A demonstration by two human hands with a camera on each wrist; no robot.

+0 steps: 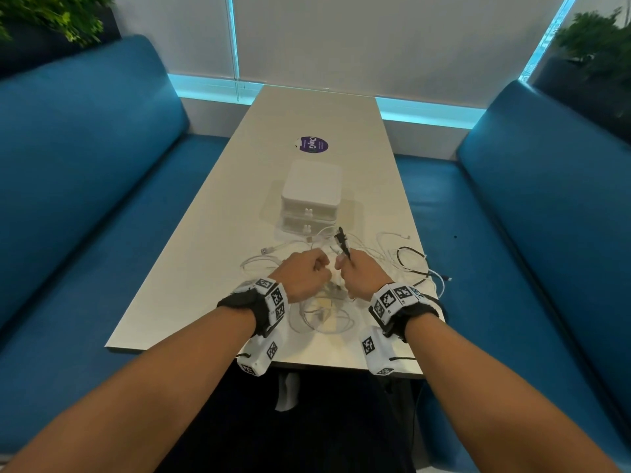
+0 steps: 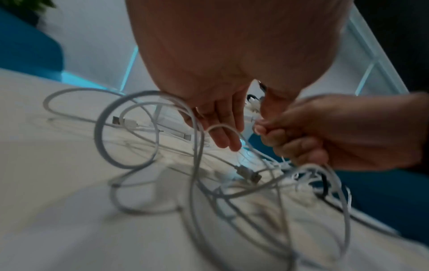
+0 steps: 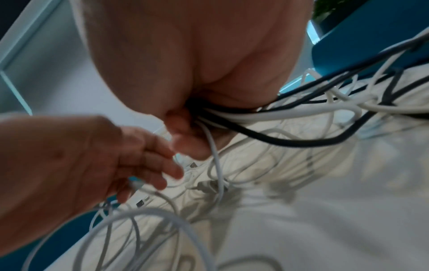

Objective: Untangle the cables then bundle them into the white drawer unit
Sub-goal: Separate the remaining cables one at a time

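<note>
A tangle of white cables [image 1: 326, 317] with a black cable [image 1: 409, 264] lies on the near end of the pale table [image 1: 205, 268]. Just behind it stands the white drawer unit [image 1: 312, 189], both drawers closed. My right hand [image 1: 362, 273] grips a bunch of white and black cables [image 3: 267, 117], and a black plug [image 1: 341, 238] sticks up from the fist. My left hand [image 1: 304, 274] is curled close beside it, thumb and forefinger pinching a white cable [image 2: 253, 109]. Its other fingers [image 2: 220, 132] hang down among the loops. Both hands are lifted above the table.
A USB plug [image 1: 264, 250] lies left of the tangle and a metal connector [image 2: 248, 174] sits under my hands. A round purple sticker [image 1: 310, 145] is beyond the unit. Blue benches [image 1: 102, 172] flank the table; cables trail to its right edge [image 1: 440, 285].
</note>
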